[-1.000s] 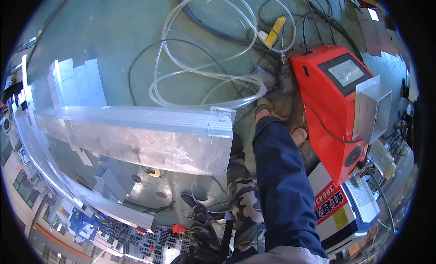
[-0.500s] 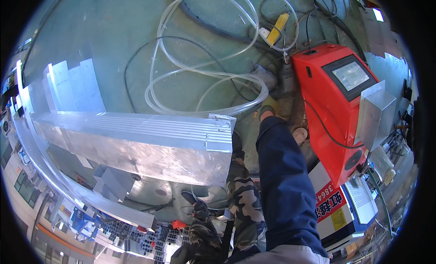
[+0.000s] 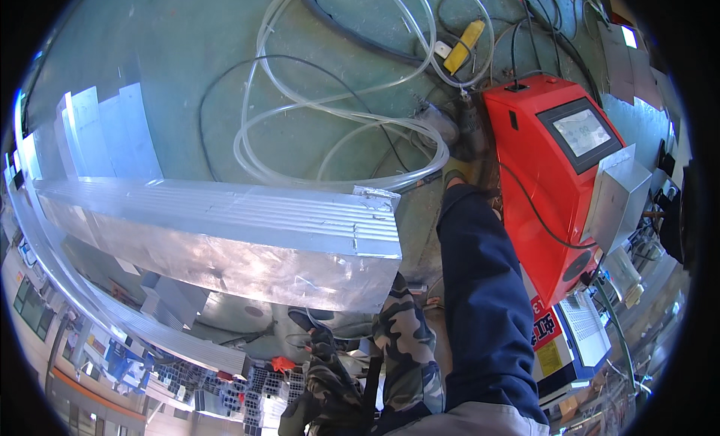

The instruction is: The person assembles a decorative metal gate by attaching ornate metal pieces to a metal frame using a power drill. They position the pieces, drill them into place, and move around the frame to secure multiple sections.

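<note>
What looks like my right arm, in a navy sleeve [image 3: 484, 301], reaches up from the lower edge. At its far end my right hand [image 3: 454, 176] shows only as a small patch of skin beside an olive-yellow patch. Its fingers cannot be made out. It is nearest to the clear tubing [image 3: 409, 179], a greyish motor-like part [image 3: 436, 125] and a red machine [image 3: 551, 203] with a screen. To the left, a long ribbed silver metal profile [image 3: 285, 245] lies across the view, its cut end close to the sleeve. My left hand is not in view.
Two camouflage trouser legs [image 3: 409, 346] show below the profile. A yellow-and-white block [image 3: 463, 46] and dark cables lie on the green floor. A bent sheet-metal box [image 3: 622, 196] stands against the red machine. Black crates [image 3: 259, 387] are at lower left, metal sheets [image 3: 120, 132] at upper left.
The view has shifted a little. The profile's cut end sits slightly farther right, and the sleeve has moved right, its far end slightly up. No grasp or release is visible.
</note>
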`<state>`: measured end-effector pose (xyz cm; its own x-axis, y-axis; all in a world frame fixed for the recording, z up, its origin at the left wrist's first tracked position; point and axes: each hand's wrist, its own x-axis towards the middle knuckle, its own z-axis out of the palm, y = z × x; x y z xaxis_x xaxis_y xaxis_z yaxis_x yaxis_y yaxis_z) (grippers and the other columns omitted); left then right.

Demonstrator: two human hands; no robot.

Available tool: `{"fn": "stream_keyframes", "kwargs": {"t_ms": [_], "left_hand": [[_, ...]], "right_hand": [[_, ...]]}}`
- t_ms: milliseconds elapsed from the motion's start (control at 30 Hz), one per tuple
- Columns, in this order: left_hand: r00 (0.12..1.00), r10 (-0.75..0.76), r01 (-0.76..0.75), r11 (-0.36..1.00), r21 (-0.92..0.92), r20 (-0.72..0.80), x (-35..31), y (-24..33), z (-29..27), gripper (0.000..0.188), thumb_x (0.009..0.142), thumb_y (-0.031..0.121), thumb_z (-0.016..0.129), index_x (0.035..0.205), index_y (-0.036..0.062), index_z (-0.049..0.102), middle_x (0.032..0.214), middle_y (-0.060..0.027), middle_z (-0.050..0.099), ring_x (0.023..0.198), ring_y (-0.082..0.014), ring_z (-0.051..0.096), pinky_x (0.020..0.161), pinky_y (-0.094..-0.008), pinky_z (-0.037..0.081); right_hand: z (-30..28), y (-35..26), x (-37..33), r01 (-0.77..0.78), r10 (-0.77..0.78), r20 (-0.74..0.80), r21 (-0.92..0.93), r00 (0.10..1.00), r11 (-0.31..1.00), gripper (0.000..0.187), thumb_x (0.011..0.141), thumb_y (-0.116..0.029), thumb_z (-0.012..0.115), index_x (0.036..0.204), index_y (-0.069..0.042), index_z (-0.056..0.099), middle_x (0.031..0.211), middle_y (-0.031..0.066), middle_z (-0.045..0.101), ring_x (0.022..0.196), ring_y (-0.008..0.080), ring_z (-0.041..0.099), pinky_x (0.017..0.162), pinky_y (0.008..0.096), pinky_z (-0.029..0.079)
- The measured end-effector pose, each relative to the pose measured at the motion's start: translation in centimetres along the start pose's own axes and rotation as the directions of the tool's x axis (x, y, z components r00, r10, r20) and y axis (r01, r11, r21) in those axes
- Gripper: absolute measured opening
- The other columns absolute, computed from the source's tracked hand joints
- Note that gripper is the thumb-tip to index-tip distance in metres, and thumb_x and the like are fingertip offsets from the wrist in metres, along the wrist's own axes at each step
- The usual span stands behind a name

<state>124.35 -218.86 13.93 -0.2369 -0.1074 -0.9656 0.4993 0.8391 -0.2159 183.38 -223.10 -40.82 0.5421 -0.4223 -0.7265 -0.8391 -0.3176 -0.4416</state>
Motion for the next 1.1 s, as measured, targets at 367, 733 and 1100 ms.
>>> {"fn": "stream_keyframes", "kwargs": {"t_ms": [367, 733, 1100], "left_hand": [[0.979, 0.197, -0.203, 0.951, 0.233, 0.049, -1.6, 2.2, 2.2, 0.034, 0.11, 0.014, 0.05, 0.139, -0.0008, 0.059, 0.13, -0.0125, 0.069, 0.123, -0.02, 0.063, 0.1, -0.0338, 0.053], [0.983, 0.183, -0.18, 0.972, -0.154, 0.005, -3.6, -0.4, 2.2, 0.035, 0.106, 0.023, 0.061, 0.134, 0.0021, 0.067, 0.122, -0.0048, 0.072, 0.107, -0.0107, 0.066, 0.091, -0.0255, 0.053], [0.863, 0.501, -0.5, 0.831, -0.245, -0.063, -3.0, -10.8, -2.0, 0.029, 0.105, 0.022, 0.063, 0.129, 0.0054, 0.069, 0.118, -0.0051, 0.072, 0.106, -0.0166, 0.069, 0.092, -0.0306, 0.055]], "right_hand": [[-10.0, 1.8, 5.7, -0.17, 0.193, 0.285, -0.105, 0.939, 0.98, 0.028, 0.087, -0.036, 0.074, 0.093, -0.01, 0.066, 0.084, 0.0069, 0.064, 0.069, 0.0229, 0.062, 0.057, 0.0359, 0.048], [-22.1, 3.4, -9.8, -0.082, 0.077, 0.295, 0.004, 0.952, 0.997, 0.016, 0.078, -0.017, 0.075, 0.081, -0.012, 0.061, 0.066, 0.0068, 0.064, 0.046, 0.0223, 0.057, 0.041, 0.0368, 0.041], [-32.6, 6.4, -30.8, 0.127, -0.096, 0.21, -0.14, 0.973, 0.982, 0.031, 0.076, -0.006, 0.075, 0.106, -0.005, 0.066, 0.072, 0.003, 0.06, 0.05, 0.0168, 0.056, 0.045, 0.0301, 0.044]]}}
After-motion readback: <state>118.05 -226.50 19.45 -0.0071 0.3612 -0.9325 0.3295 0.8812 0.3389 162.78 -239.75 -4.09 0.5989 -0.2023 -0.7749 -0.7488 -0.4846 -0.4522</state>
